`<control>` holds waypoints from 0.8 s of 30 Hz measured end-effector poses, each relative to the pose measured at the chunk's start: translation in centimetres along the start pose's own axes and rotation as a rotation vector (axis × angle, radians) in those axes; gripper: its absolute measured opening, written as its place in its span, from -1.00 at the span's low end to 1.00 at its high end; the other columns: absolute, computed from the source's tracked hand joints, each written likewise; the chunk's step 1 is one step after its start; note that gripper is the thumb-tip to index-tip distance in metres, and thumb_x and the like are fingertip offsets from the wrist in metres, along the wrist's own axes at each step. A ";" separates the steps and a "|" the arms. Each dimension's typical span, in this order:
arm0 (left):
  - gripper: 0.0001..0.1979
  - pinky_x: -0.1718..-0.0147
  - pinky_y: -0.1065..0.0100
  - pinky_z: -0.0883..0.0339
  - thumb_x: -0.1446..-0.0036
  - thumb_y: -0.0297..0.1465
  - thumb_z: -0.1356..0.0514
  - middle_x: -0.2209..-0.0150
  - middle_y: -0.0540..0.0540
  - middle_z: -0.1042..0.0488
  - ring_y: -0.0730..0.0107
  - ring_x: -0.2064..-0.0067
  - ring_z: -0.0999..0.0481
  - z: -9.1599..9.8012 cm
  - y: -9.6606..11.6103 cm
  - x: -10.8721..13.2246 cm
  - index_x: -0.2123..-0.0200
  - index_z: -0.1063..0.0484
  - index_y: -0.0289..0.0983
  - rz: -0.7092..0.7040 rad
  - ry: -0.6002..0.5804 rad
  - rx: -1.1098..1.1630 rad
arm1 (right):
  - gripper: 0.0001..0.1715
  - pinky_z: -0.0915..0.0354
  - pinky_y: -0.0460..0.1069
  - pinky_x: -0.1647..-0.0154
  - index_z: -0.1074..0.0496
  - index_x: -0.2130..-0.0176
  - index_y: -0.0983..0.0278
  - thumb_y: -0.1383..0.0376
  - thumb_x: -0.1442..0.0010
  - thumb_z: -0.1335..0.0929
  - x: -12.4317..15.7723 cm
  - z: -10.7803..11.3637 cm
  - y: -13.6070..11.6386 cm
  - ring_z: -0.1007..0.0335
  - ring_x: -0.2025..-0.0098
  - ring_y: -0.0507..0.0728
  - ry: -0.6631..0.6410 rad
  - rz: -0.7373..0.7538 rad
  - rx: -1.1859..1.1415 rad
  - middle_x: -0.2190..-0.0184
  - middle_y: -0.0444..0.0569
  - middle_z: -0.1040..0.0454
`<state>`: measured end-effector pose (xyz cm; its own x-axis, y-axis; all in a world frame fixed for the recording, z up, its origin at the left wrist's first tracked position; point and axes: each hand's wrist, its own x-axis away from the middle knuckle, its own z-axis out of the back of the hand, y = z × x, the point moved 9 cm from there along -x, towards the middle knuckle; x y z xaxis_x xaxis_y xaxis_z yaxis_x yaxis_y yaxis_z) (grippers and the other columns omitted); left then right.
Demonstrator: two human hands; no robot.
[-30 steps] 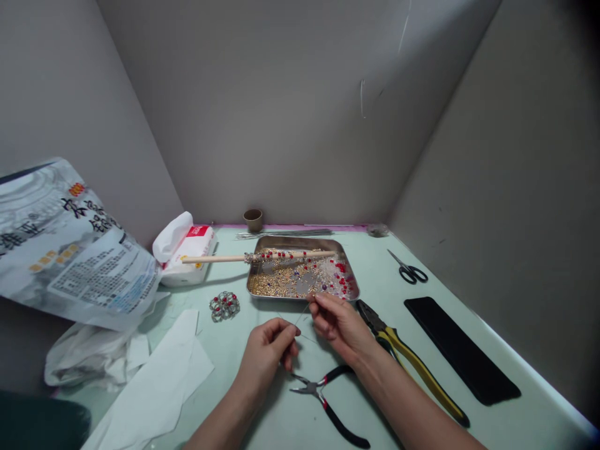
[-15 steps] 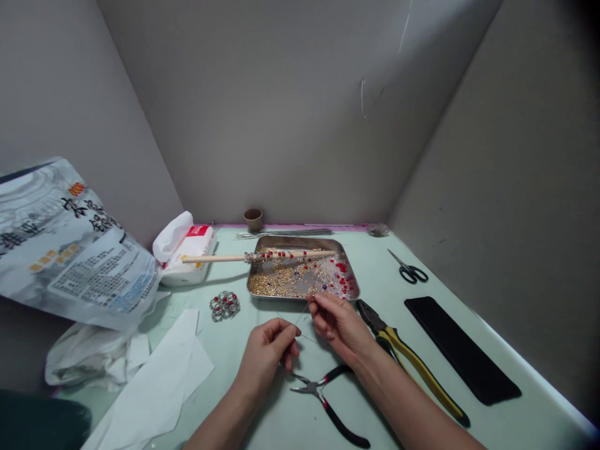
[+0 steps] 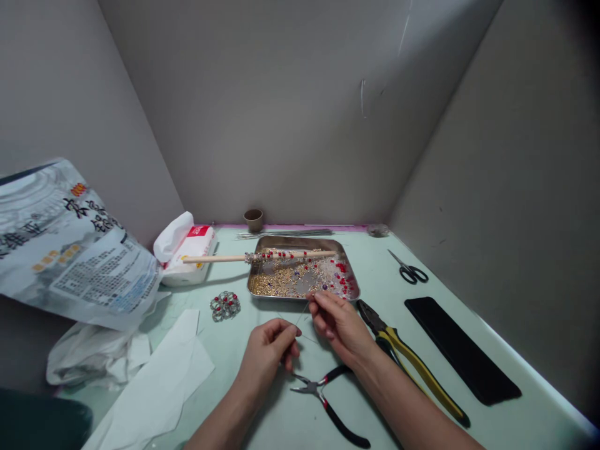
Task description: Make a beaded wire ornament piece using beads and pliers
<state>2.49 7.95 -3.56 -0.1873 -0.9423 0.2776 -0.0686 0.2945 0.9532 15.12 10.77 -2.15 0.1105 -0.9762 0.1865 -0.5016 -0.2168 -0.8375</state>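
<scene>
My left hand (image 3: 268,352) is closed in a pinch on a thin wire (image 3: 302,315) just above the pale green table. My right hand (image 3: 338,324) pinches the wire's other end at the front rim of a metal tray (image 3: 349,278) full of gold, red and clear beads. A wooden stick (image 3: 215,258) wrapped with beaded wire lies across the tray's back edge. A small beaded flower piece (image 3: 224,305) rests left of the tray. Small red-handled pliers (image 3: 323,397) lie under my wrists.
Yellow-handled pliers (image 3: 412,365), black scissors (image 3: 409,269) and a flat black case (image 3: 462,357) lie at the right. A tissue pack (image 3: 185,250), a printed plastic bag (image 3: 70,250) and white paper sheets (image 3: 159,375) fill the left. A small cup (image 3: 253,219) stands by the back wall.
</scene>
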 end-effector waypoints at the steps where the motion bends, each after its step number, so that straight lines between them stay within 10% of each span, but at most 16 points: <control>1: -0.71 0.66 0.48 -0.05 0.00 -0.22 -0.23 0.64 -0.02 -0.39 0.59 0.70 -0.26 0.0 0.0 0.0 0.45 -0.43 -0.37 -0.002 0.000 0.001 | -0.66 0.19 -0.20 0.74 -0.52 0.33 0.33 0.11 0.02 -0.48 0.0 0.0 0.0 -0.06 0.68 -0.16 0.001 -0.001 0.002 0.53 -0.18 -0.36; 24: -0.71 0.66 0.49 -0.04 0.00 -0.21 -0.23 0.64 -0.01 -0.39 0.59 0.70 -0.26 -0.1 0.0 0.0 0.45 -0.43 -0.37 -0.010 -0.006 0.017 | -0.67 0.17 -0.19 0.72 -0.50 0.34 0.33 0.11 -0.01 -0.46 0.1 0.4 -0.9 -0.10 0.65 -0.14 0.050 0.083 0.142 0.51 -0.17 -0.36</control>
<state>2.55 7.96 -3.53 -0.1928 -0.9441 0.2673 -0.0874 0.2879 0.9537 15.92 10.82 -1.59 0.0290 -0.9903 0.1361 -0.3801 -0.1369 -0.9147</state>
